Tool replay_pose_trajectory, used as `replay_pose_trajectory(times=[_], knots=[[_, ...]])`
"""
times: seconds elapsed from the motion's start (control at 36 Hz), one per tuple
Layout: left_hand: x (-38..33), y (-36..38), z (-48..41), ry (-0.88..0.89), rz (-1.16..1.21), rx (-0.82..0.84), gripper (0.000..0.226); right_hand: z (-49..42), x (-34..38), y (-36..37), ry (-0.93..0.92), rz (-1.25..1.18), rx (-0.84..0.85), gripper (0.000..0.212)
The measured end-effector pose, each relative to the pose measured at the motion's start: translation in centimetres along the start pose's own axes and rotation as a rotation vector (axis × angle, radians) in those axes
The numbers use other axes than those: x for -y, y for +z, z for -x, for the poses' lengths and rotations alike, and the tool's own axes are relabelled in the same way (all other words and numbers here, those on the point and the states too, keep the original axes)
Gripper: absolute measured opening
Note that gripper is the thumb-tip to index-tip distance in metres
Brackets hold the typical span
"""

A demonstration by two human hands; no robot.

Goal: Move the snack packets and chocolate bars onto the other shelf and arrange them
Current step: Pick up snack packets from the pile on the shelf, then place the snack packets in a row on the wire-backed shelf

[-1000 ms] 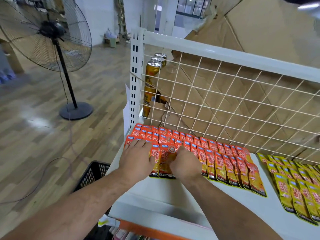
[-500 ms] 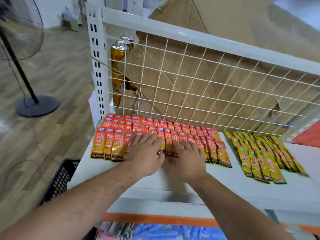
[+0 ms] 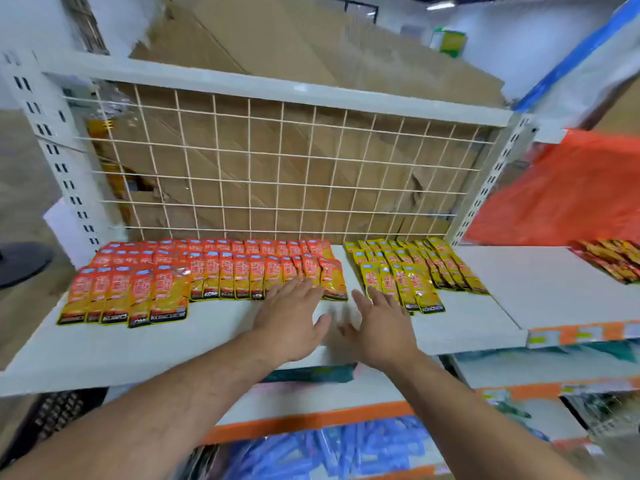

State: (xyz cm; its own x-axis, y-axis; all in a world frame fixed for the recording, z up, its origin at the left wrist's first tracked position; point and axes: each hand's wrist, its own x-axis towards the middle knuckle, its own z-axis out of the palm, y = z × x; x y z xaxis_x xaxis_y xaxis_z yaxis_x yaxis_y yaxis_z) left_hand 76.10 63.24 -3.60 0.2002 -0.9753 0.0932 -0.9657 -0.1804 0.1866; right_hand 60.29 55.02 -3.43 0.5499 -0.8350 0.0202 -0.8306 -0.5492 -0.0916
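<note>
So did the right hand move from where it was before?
Yes. The right hand slid rightward along the shelf: it was on the orange packets near the left end, and now its fingers reach the yellow packets.

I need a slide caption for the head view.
Left hand and right hand, both open, at the gap between orange packets and yellow packets on a white shelf.

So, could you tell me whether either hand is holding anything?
Nothing is held: the left hand and right hand are open, fingers straight, near the snack packets.
</note>
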Motion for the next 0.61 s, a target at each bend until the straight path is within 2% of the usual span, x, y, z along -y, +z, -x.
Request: replay_pose_trajectory(times=[0.06, 0.17, 0.28, 0.36, 0.61], knots=[[-3.0, 0.5, -0.4, 0.026, 0.005, 0.003, 0.059, 1.3, -3.1, -0.5, 0.022, -0.018, 0.001, 0.069], [-9.2, 1.7, -1.6, 0.078, -0.035, 0.006, 0.08, 3.8, -9.3, -1.2, 0.065, 0.008, -0.008, 0.069], [-15.1, 2.6, -2.7, 0.135, -0.026, 0.003, 0.082, 5.9, -14.9, -2.1, 0.129, 0.009, -0.012, 0.072], [-18.8, 3.2, -3.5, 0.193, -0.047, 0.008, 0.093, 7.2, -18.6, -2.7, 0.172, -0.005, -0.017, 0.073], [-27.3, 6.1, -7.8, 0.329, -0.052, 0.087, 0.076, 8.9, -27.7, -3.3, 0.301, -0.05, 0.001, 0.073]])
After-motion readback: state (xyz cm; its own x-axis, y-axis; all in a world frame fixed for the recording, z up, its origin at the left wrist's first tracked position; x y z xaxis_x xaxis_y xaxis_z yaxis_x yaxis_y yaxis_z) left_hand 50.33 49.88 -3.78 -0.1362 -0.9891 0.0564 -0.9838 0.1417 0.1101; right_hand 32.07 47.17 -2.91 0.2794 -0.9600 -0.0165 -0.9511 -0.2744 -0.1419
